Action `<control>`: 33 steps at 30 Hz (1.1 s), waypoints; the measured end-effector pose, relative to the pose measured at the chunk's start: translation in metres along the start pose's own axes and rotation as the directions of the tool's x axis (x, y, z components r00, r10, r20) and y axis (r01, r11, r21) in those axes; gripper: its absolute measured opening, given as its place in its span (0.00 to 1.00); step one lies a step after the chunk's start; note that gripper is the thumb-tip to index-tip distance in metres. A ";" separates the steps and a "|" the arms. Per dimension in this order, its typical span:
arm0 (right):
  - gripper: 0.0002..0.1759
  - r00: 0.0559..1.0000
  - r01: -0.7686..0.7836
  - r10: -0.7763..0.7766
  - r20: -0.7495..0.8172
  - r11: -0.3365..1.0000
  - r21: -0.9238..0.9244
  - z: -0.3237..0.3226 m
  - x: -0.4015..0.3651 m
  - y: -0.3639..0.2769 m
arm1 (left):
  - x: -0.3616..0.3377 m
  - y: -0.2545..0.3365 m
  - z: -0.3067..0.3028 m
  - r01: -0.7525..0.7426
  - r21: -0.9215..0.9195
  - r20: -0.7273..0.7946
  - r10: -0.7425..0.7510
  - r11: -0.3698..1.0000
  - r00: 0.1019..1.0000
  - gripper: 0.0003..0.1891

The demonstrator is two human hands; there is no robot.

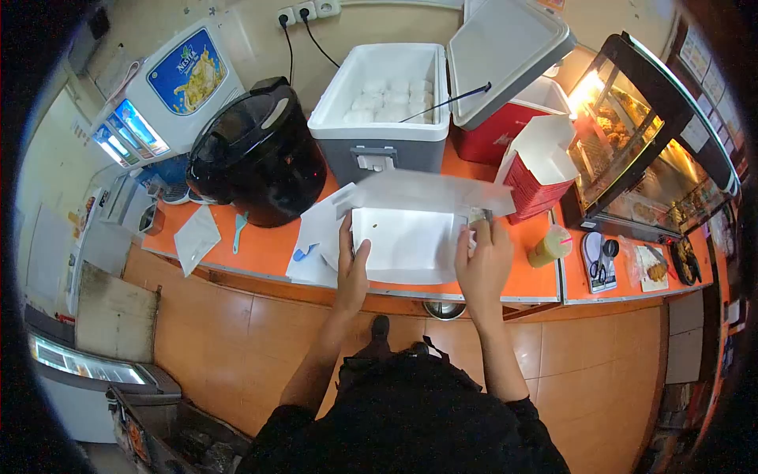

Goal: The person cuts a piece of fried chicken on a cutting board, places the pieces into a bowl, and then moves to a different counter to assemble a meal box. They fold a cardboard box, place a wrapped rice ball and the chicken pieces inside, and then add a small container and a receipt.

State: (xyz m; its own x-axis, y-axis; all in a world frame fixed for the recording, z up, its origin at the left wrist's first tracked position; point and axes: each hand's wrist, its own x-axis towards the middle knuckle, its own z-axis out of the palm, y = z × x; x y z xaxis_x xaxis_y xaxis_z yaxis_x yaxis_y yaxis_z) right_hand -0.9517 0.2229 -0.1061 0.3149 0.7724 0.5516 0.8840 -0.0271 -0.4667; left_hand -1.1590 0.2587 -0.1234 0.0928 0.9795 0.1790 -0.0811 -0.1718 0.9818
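A white paper box (407, 243) with its lid flap raised at the back lies between my hands over the orange counter. My left hand (352, 265) grips its left wall, thumb inside and fingers outside. At the right corner, my right hand (483, 261) has its fingers bent against the folded side flap. A small dark speck shows on the box floor. Behind the box stands a grey and white cooler (379, 142) holding white wrapped pieces. White paper sheets (320, 237) lie on the counter to the left.
A black bucket (264, 158) stands left of the cooler. Stacked red boxes (537, 178), a drink cup (550, 246) and a lit food display case (632, 142) are to the right. A scale (598, 265) lies near the counter edge (513, 299).
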 end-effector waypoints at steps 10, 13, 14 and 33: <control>0.15 0.911 0.389 -0.344 -0.226 0.901 0.194 0.012 0.014 -0.085 | -0.001 -0.001 -0.025 -0.020 -0.042 -0.167 0.013 0.999 0.986 0.29; 0.12 0.918 0.380 -0.384 -0.097 0.786 0.488 0.045 0.016 -0.103 | -0.003 0.001 -0.020 -0.051 -0.072 -0.138 0.041 0.996 0.990 0.27; 0.12 0.916 0.385 -0.387 -0.103 0.782 0.489 0.053 0.016 -0.104 | -0.006 0.006 -0.018 -0.068 -0.033 -0.142 0.063 0.997 0.988 0.27; 0.16 0.954 -0.065 -0.097 0.282 0.856 0.514 -0.049 0.026 -0.033 | 0.033 -0.011 -0.064 0.066 -0.551 -0.166 -0.187 0.832 0.968 0.27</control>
State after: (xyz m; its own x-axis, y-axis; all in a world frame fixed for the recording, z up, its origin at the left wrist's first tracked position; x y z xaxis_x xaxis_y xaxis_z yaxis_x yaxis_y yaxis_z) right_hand -0.9558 0.2122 -0.0425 0.1170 0.9189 0.3768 0.5585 0.2528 -0.7900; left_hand -1.2190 0.2999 -0.1318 -0.0593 0.9980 -0.0208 -0.6082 -0.0196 0.7935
